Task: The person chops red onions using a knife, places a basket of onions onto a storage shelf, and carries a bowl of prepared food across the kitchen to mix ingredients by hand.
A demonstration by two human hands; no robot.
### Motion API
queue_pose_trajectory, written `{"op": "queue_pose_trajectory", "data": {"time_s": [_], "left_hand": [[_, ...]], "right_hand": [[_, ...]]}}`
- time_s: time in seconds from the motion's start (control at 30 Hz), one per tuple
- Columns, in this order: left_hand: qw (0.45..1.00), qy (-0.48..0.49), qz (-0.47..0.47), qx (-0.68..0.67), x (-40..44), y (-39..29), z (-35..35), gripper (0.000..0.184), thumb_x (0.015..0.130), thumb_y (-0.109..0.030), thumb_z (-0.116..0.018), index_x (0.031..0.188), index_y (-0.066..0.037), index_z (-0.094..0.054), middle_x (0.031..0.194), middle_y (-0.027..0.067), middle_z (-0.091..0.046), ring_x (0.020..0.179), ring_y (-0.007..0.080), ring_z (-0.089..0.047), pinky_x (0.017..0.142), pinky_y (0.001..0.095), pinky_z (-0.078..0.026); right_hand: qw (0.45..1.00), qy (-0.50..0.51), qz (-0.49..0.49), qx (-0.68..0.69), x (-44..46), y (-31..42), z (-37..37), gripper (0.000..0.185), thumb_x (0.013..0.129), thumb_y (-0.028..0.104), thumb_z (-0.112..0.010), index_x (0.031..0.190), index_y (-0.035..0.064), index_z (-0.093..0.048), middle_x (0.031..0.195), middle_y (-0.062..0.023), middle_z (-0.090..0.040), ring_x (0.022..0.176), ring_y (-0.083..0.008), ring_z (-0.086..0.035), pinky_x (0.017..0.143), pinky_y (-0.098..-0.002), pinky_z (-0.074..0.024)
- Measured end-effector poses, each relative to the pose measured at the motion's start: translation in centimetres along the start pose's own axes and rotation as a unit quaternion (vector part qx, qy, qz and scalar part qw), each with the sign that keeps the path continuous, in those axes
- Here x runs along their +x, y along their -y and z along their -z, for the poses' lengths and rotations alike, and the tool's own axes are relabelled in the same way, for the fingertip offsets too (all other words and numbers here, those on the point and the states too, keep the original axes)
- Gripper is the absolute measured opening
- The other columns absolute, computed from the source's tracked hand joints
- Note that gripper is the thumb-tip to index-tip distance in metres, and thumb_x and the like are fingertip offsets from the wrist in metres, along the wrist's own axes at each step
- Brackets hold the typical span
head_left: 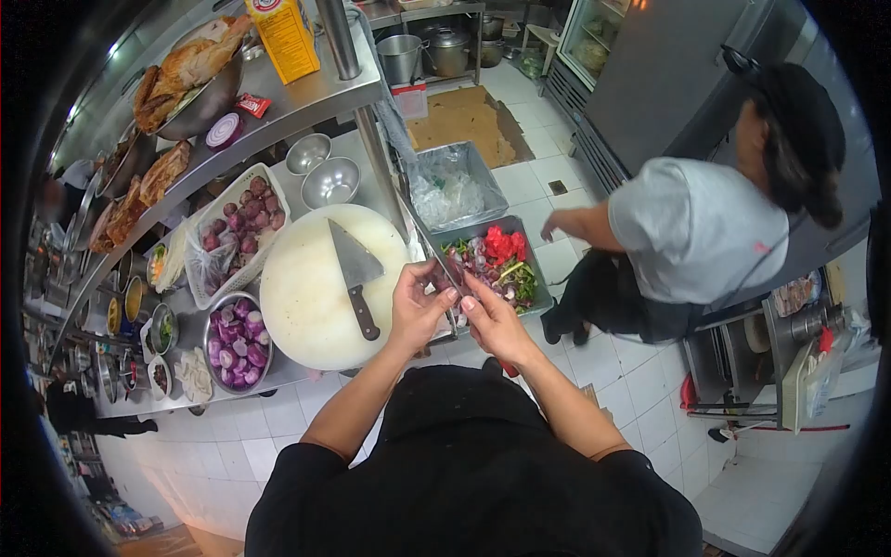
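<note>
Left hand: fingers curled, thumb out; grip cannot be told.
Right hand: partly curled, thumb near the left one; grip cannot be told.
Thin dark piece: at the fingers, between the hands; identity unclear.
Cleaver: flat on the round board, handle near left hand.
Grey bin: beyond the hands, holds mixed trimmings.
Peeled onions: in steel bowl, beside board.
</note>
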State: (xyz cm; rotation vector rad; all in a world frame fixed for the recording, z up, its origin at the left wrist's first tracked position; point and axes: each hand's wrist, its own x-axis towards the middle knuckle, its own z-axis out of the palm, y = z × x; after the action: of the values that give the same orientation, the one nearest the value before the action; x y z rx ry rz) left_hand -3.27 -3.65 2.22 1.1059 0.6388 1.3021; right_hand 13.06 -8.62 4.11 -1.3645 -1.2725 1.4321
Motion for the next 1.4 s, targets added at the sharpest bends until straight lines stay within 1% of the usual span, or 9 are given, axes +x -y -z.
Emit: {"op": "queue_pose_trajectory", "data": {"time_s": [0.43,0.7,0.9,0.93,1.03,1.23,1.3,1.33,1.4], "left_hand": [[0.992,0.008,-0.073,0.099,-0.7,1.7,0.0,0.05,0.08,0.008,-0.072,0.12,-0.003,-0.045,0.128,0.012,-0.045,0.123,0.0212,-0.049,0.101,0.038,-0.049],[0.99,0.016,-0.085,0.114,-1.1,2.4,-0.8,0.049,0.079,0.01,-0.066,0.122,-0.001,-0.046,0.132,0.0151,-0.043,0.126,0.0244,-0.047,0.101,0.0406,-0.048],[0.94,-0.027,0.24,-0.239,1.2,2.0,1.0,0.051,0.088,0.001,-0.056,0.137,-0.003,-0.042,0.136,0.0124,-0.048,0.123,0.0214,-0.049,0.103,0.044,-0.044],[0.939,-0.066,0.297,-0.159,1.8,1.3,0.4,0.049,0.092,-0.005,-0.06,0.138,-0.003,-0.044,0.13,0.0092,-0.054,0.115,0.021,-0.055,0.095,0.0403,-0.05],[0.943,-0.019,0.332,0.017,1.8,1.2,0.5,0.043,0.096,-0.018,-0.061,0.135,-0.005,-0.048,0.12,0.0095,-0.061,0.106,0.0204,-0.061,0.082,0.0375,-0.055],[0.942,-0.069,0.293,-0.148,2.1,1.1,0.7,0.042,0.098,-0.033,-0.057,0.13,-0.006,-0.051,0.115,0.009,-0.064,0.099,0.0222,-0.064,0.075,0.0347,-0.056],[0.928,-0.092,0.287,-0.22,2.5,1.0,0.3,0.043,0.099,-0.038,-0.055,0.128,-0.007,-0.052,0.115,0.0093,-0.064,0.096,0.0229,-0.065,0.074,0.0347,-0.055],[0.912,-0.078,0.304,-0.265,3.1,1.4,0.5,0.045,0.098,-0.043,-0.054,0.126,-0.008,-0.052,0.114,0.0093,-0.064,0.093,0.0232,-0.066,0.072,0.0347,-0.055],[0.894,-0.065,0.321,-0.308,4.1,2.6,0.6,0.048,0.097,-0.048,-0.053,0.125,-0.009,-0.052,0.113,0.0094,-0.065,0.089,0.0235,-0.066,0.07,0.0347,-0.054]], "right_hand": [[0.986,-0.002,-0.076,0.149,0.7,2.0,-1.2,0.047,0.102,0.039,-0.049,0.135,0.0066,-0.044,0.064,0.0021,-0.044,0.047,-0.0066,-0.04,0.038,-0.0243,-0.03],[0.958,-0.015,-0.149,0.243,1.6,2.4,0.1,0.032,0.101,0.045,-0.049,0.095,0.0143,-0.043,0.057,0.0025,-0.045,0.037,-0.007,-0.036,0.034,-0.0238,-0.0291],[0.944,-0.022,-0.171,0.281,0.9,2.7,1.0,0.03,0.1,0.048,-0.048,0.099,0.0185,-0.044,0.055,0.0032,-0.044,0.037,-0.007,-0.036,0.035,-0.0224,-0.0282],[0.952,-0.02,-0.159,0.261,0.9,2.6,1.1,0.03,0.101,0.048,-0.048,0.099,0.0182,-0.045,0.055,0.003,-0.044,0.037,-0.0072,-0.037,0.035,-0.0227,-0.0282],[0.965,-0.006,-0.136,0.224,0.9,2.5,2.1,0.03,0.101,0.047,-0.048,0.1,0.0166,-0.046,0.055,0.0023,-0.044,0.037,-0.0076,-0.037,0.034,-0.0233,-0.0285],[0.971,-0.037,-0.158,0.174,2.3,0.3,4.8,0.034,0.1,0.047,-0.048,0.114,0.0166,-0.049,0.056,0.0018,-0.044,0.039,-0.0084,-0.038,0.036,-0.0237,-0.0313],[0.979,-0.046,-0.152,0.128,2.3,-0.2,4.4,0.053,0.1,0.047,-0.048,0.14,0.0131,-0.041,0.056,0.0015,-0.043,0.04,-0.0086,-0.037,0.037,-0.0239,-0.0315],[0.986,-0.038,-0.127,0.104,2.2,-0.2,4.0,0.07,0.101,0.045,-0.047,0.155,0.0089,-0.019,0.058,0.0012,-0.044,0.043,-0.0084,-0.038,0.039,-0.0248,-0.031],[0.994,-0.029,-0.085,0.066,2.2,-0.3,3.0,0.072,0.101,0.042,-0.048,0.155,0.008,-0.016,0.059,0.0011,-0.045,0.045,-0.0079,-0.038,0.04,-0.0247,-0.0303]]}}
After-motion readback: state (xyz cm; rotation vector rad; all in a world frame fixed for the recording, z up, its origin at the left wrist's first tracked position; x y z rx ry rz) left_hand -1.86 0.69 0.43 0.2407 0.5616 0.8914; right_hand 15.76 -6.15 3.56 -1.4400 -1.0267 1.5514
